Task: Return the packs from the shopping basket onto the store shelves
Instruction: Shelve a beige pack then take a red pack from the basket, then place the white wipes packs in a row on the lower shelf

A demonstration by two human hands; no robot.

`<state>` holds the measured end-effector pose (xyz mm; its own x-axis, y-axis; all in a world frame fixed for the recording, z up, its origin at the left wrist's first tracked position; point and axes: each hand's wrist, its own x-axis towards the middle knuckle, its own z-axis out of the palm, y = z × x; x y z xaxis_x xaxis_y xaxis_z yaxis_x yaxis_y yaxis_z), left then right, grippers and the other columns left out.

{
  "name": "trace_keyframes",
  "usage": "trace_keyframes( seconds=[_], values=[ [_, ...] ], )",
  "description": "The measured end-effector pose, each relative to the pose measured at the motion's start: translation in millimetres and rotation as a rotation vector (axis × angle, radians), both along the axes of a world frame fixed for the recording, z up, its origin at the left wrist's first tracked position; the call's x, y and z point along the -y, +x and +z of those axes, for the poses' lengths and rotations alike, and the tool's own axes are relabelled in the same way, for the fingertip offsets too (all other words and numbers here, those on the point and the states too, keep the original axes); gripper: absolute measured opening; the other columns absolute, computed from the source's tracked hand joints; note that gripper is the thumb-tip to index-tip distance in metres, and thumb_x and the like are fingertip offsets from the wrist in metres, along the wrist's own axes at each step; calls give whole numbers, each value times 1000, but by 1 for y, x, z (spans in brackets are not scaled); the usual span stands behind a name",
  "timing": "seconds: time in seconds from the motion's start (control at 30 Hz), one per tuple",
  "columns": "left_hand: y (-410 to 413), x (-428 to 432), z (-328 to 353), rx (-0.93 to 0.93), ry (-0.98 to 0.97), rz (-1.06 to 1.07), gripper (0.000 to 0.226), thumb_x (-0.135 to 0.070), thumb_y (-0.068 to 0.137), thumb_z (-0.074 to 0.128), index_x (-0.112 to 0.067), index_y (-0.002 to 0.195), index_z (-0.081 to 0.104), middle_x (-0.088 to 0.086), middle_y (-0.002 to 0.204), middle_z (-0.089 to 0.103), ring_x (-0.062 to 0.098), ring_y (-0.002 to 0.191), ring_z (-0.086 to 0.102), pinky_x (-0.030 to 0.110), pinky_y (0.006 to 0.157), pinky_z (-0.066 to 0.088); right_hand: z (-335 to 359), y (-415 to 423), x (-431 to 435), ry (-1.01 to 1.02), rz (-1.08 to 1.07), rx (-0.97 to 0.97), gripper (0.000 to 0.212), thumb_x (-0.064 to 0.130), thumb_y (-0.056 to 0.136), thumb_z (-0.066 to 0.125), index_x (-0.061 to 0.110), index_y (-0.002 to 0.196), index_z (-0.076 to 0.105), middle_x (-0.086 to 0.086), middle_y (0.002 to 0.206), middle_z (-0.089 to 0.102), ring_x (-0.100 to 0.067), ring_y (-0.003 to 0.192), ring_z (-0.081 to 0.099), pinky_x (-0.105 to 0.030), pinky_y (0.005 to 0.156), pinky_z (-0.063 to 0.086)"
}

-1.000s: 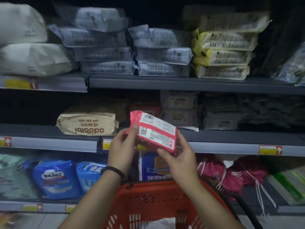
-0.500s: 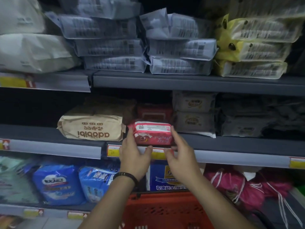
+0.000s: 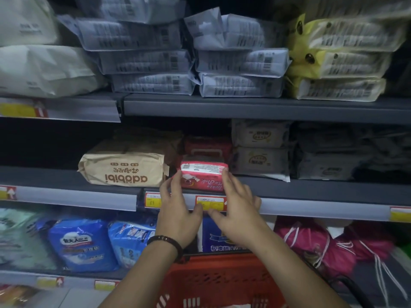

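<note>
Just right of the tan pack, on the middle shelf: is that the red pack going in?

Yes. It lies flat at the shelf's front edge, just beside the tan pack's right end and in front of a darker red pack. I'd call this the placing step: the pack is on the shelf but not yet let go.

How are the hands set?

Both arms reach up from the shopping basket, which sits below the tan pack and to its right. The left hand lays fairly straight fingers against the end nearer the tan pack. The right hand spreads its fingers over the far end. Neither thumb wraps the pack; both hang down by the price strip. It is a loose two-sided press, not a clutch.

And next?

Probably a short push back towards the darker red pack, then both hands lift off and drop to the basket. Whether more packs wait there I cannot tell.
</note>
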<state>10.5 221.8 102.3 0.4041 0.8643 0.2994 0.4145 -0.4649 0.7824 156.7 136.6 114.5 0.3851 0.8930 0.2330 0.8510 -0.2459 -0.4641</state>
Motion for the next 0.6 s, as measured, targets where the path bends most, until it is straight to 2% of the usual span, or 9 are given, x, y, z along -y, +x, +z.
trace_keyframes(
  seconds=[0.1, 0.17, 0.2, 0.27, 0.33, 0.37, 0.43, 0.5, 0.6],
  values=[
    [-5, 2, 1, -24, -14, -41, 96, -24, 85, 76, -38, 158, 16, -12, 154, 20, 26, 118, 62, 46, 98, 58, 4, 3, 7, 10, 28, -36, 107, 55, 92, 69, 38, 167, -6, 11, 173, 18, -18, 152, 22, -51, 122, 23],
    [-11, 10, 3, -8, -39, -35, 87, -26, 87, 75, -37, 155, 23, -10, 151, 21, 27, 108, 67, 47, 97, 57, 3, 4, 17, 107, -18, -111, 97, 46, 93, 71, 36, 168, 9, 9, 167, 34, -18, 150, 29, -50, 121, 25],
    [-14, 16, 4, -11, -58, -19, 81, -27, 88, 74, -35, 153, 28, -9, 148, 23, 28, 99, 69, 46, 96, 57, 1, 5, 23, 182, -76, -153, 87, 39, 94, 72, 33, 165, 23, 6, 161, 42, -19, 148, 35, -50, 122, 28],
    [-21, 28, 5, -70, -90, -3, 66, -31, 91, 72, -28, 147, 37, -2, 143, 28, 27, 90, 70, 43, 94, 56, -10, 6, 39, 356, -203, -197, 60, 25, 93, 73, 24, 149, 51, 2, 142, 59, -20, 134, 53, -49, 115, 42],
    [-28, 41, 3, -239, -70, -88, 50, -34, 93, 70, -24, 136, 48, 4, 135, 43, 24, 96, 66, 38, 94, 54, -24, 9, 58, 436, -250, -235, 34, 11, 90, 73, 18, 122, 67, 1, 116, 69, -16, 106, 65, -37, 99, 53],
    [-31, 49, 1, -360, -54, -176, 42, -36, 93, 69, -24, 131, 54, 3, 127, 52, 22, 101, 65, 36, 94, 52, -32, 10, 67, 410, -239, -262, 24, 7, 88, 71, 16, 110, 71, 0, 105, 72, -15, 94, 67, -30, 90, 55],
    [-36, 69, -2, -601, -61, -367, 35, -42, 94, 68, -27, 125, 62, 0, 117, 66, 21, 108, 65, 32, 95, 51, -51, 15, 86, 261, -170, -267, 15, 5, 88, 69, 16, 96, 74, 1, 89, 74, -15, 80, 70, -27, 79, 56],
    [-40, 93, -3, -826, -96, -566, 41, -49, 96, 63, -29, 132, 62, -3, 125, 69, 19, 117, 64, 29, 101, 48, -70, 19, 107, -1, -79, -204, 11, 11, 90, 69, 19, 94, 76, 2, 87, 76, -15, 80, 71, -29, 77, 56],
    [-45, 116, -14, -1122, -175, -833, 51, -57, 100, 53, -31, 144, 55, -4, 138, 64, 17, 127, 58, 26, 109, 41, -111, 28, 135, -453, 7, -85, 9, 26, 92, 73, 20, 97, 76, -1, 96, 78, -19, 91, 72, -31, 82, 56]
  ],
)
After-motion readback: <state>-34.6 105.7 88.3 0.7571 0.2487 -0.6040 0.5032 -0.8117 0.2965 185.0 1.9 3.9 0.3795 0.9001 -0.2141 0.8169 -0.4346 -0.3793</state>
